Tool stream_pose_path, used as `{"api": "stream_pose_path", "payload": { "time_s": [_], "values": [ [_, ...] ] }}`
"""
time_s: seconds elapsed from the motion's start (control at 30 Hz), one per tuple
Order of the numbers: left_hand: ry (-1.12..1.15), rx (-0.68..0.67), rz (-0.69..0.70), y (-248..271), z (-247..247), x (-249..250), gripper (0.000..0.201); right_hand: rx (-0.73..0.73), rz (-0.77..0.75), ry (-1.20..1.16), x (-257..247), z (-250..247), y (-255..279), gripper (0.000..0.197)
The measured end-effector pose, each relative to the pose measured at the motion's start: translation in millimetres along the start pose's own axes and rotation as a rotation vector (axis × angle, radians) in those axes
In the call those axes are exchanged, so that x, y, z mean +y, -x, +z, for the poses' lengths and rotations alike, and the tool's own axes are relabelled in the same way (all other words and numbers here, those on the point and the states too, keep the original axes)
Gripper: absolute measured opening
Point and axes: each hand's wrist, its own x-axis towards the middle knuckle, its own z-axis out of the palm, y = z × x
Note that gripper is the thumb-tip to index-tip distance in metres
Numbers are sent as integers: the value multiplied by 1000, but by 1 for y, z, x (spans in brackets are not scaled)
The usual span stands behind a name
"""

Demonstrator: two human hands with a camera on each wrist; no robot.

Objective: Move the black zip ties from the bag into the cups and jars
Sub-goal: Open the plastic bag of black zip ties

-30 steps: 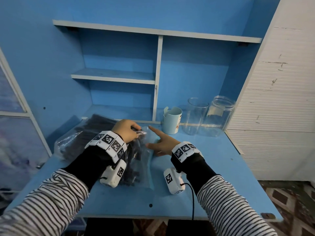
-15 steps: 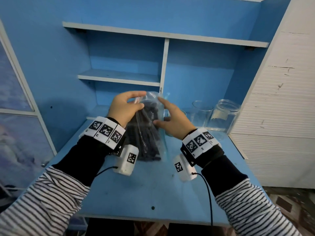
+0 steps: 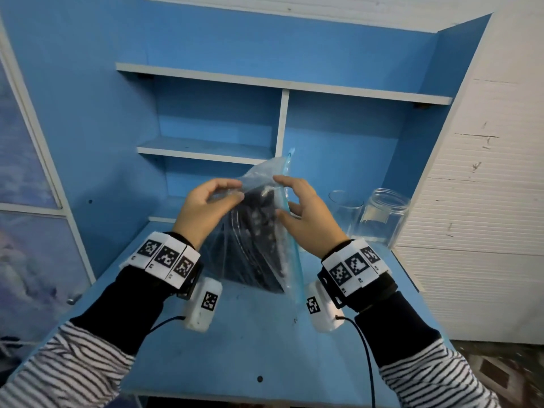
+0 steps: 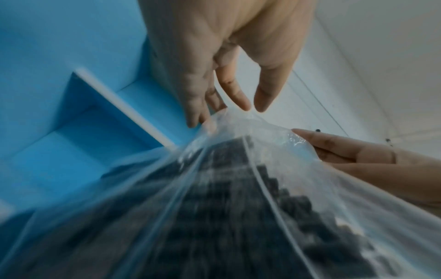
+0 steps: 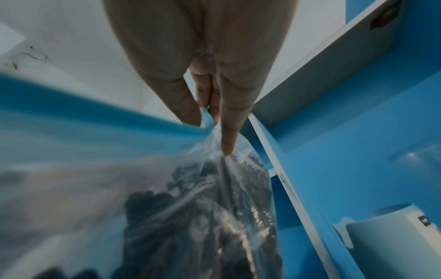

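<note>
A clear plastic bag with a blue zip strip hangs upright above the blue desk, full of black zip ties. My left hand pinches the bag's top edge on the left, as the left wrist view also shows for the left hand. My right hand pinches the zip strip on the right; the right wrist view shows the right hand with thumb and fingers closed on it. A clear glass cup and a clear jar stand at the back right. A pale blue mug shows only in the right wrist view.
Blue shelves with a white divider rise behind the desk. A white slatted panel closes off the right side. The desk's front edge lies near my sleeves.
The bag has gone from lying flat on the desk to hanging upright in the air. Both hands rose with it and now pinch its top edge.
</note>
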Motion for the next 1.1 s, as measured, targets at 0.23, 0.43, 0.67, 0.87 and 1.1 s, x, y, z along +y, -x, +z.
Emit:
{"api": "stream_pose_path", "payload": {
  "time_s": [0.23, 0.43, 0.67, 0.87, 1.1],
  "values": [
    [-102, -68, 247, -30, 6, 59, 17, -64, -125, -58, -20, -4, 2, 55],
    [-323, -286, 181, -50, 15, 74, 28, -109, -203, -59, -28, 2, 1, 54],
    [-101, -169, 147, -45, 14, 71, 16, -111, -137, 69, -48, -16, -3, 20],
    [-66, -170, 186, -37, 21, 75, 14, 170, -46, 194, -58, -20, -24, 27],
    [-36, -184, 190, -25, 32, 71, 13, 216, -27, 265, -59, -20, -35, 19]
  ]
}}
